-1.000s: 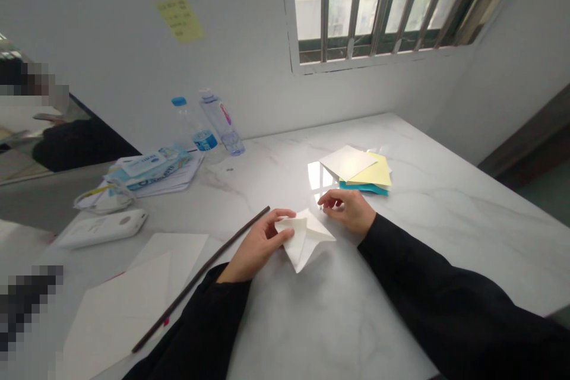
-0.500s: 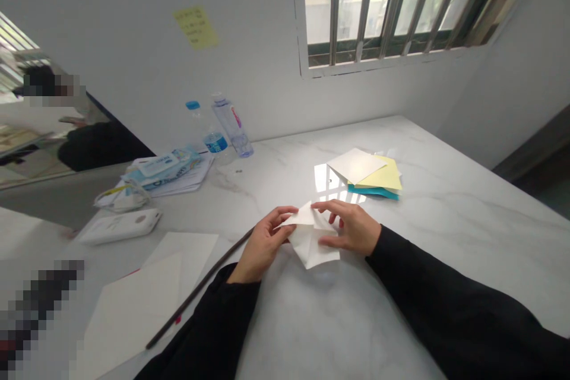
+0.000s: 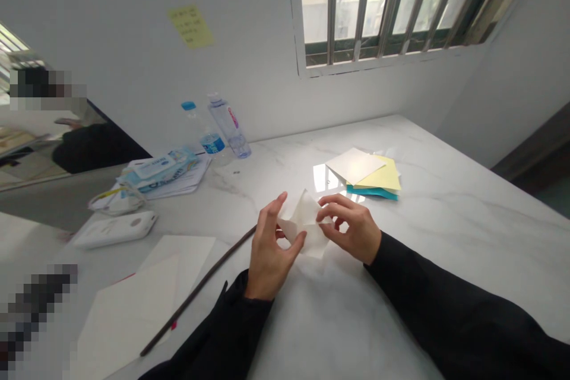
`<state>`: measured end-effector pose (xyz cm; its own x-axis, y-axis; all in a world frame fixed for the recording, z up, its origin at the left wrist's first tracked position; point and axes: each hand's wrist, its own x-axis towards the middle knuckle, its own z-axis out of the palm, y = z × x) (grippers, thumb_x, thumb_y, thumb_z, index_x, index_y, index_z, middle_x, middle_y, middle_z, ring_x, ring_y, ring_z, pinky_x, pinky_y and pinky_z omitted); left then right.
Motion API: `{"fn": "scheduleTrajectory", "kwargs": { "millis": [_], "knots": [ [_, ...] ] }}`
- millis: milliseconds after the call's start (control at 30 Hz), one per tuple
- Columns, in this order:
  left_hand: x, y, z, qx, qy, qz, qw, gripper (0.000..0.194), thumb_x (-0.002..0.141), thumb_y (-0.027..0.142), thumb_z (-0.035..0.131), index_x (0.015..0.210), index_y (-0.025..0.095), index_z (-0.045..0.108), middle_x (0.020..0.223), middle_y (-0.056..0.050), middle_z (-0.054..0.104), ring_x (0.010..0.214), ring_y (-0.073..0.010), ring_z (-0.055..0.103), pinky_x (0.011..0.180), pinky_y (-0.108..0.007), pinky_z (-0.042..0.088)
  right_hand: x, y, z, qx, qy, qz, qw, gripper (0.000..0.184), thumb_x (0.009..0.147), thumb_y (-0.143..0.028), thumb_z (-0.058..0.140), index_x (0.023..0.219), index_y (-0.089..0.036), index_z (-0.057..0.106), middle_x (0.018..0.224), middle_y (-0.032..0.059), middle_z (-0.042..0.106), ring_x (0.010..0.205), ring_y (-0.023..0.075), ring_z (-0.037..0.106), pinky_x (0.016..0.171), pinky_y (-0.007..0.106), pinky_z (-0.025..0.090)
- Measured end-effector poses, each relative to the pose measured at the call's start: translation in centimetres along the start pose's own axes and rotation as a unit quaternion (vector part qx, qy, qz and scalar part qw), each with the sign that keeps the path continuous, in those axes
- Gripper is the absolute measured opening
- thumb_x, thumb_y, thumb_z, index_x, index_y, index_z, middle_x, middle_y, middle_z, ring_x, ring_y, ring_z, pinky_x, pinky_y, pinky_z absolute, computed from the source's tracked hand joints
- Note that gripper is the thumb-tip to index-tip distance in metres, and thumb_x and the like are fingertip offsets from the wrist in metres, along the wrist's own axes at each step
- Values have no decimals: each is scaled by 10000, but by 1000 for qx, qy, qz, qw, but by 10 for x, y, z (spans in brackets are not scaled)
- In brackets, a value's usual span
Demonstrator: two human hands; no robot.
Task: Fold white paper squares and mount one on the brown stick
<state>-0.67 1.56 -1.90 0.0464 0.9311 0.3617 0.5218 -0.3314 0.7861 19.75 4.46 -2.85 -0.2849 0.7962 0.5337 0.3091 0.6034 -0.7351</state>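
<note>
A piece of folded white paper (image 3: 307, 222) is held between my two hands above the marble-patterned table. My left hand (image 3: 272, 249) has its thumb on the paper's near left side and its fingers behind the left edge, partly hidden. At the right edge, my right hand (image 3: 350, 224) pinches the paper between thumb and fingers. The paper's far corner points up and away from me, and creases run across its middle.
Behind the hands lies a stack of white, yellow and teal paper (image 3: 371, 169). Two plastic bottles (image 3: 229, 124) stand by the wall. A wipes pack (image 3: 158, 169), a white device (image 3: 116, 230), paper sheets (image 3: 129, 303) and a dark thin rod (image 3: 200, 288) are on the left. A person (image 3: 89, 142) sits beyond the partition.
My left hand has turned and its fingers have lifted, with the thumb now lower on the paper. The folded paper has opened out and tilted. My right hand has closed on its right edge.
</note>
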Motion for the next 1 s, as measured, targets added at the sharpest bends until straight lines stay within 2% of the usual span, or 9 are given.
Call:
{"fn": "scheduleTrajectory", "kwargs": {
  "millis": [133,367,600,667,733,800,867,933,1000],
  "knots": [
    [2,9,-6,15,29,64,997,548,860,236,725,1374,341,568,1423,-79,484,1241,-273,574,850,-341,617,-3,-9,-2,1,-13,-48,999,147,903,-146,603,923,-237,717,1214,71,626,717,117,630,619,272,566],
    [0,22,-12,33,63,96,993,428,865,215,733,1271,320,647,1429,-68,505,1212,-279,600,804,-339,628,-3,-15,-5,2,9,-33,999,211,897,-183,663,1092,-257,696,1066,62,699,745,163,623,639,311,557],
    [0,25,-15,71,83,136,985,374,863,234,743,1227,301,685,1427,-68,522,1065,-247,658,770,-358,640,-4,-16,-5,43,9,-7,999,217,893,-238,688,1109,-260,698,1031,61,703,768,173,626,654,323,563],
    [0,24,-15,55,82,117,988,365,858,244,748,1215,299,694,1429,-70,519,1109,-261,647,809,-369,642,-3,-19,-8,114,-31,41,992,289,884,-278,710,1171,-255,682,1083,67,695,821,177,641,703,320,583],
    [2,21,-15,11,75,73,994,350,858,260,747,1203,293,700,1434,-70,508,1199,-281,615,851,-366,641,-1,-21,-13,186,-100,79,974,395,883,-281,698,1273,-258,641,1195,78,668,931,192,654,774,322,599],
    [4,17,-15,-32,67,22,997,326,862,278,740,1186,280,705,1435,-69,495,1213,-274,615,876,-355,637,0,-23,-15,211,-149,73,963,494,853,-205,675,1339,-265,608,1304,87,620,1042,209,640,824,325,599],
    [5,15,-14,-52,67,-10,996,302,861,292,737,1162,268,713,1425,-69,495,1169,-254,641,868,-342,638,0,-24,-13,192,-145,47,969,545,789,-122,671,1315,-260,629,1313,89,606,1065,212,629,810,310,591],
    [5,15,-13,-52,67,-16,996,291,852,299,747,1140,265,724,1416,-69,503,1172,-255,636,847,-330,642,-1,-22,-9,162,-115,43,979,451,765,-103,691,1193,-244,688,1205,78,636,978,191,635,747,283,576],
    [4,15,-12,-48,57,-4,997,296,835,303,769,1127,269,734,1410,-69,506,1205,-269,614,829,-324,646,-1,-21,-4,147,-86,58,984,211,800,-165,723,1003,-224,730,1041,57,647,849,162,623,683,267,553]
  ]
}}
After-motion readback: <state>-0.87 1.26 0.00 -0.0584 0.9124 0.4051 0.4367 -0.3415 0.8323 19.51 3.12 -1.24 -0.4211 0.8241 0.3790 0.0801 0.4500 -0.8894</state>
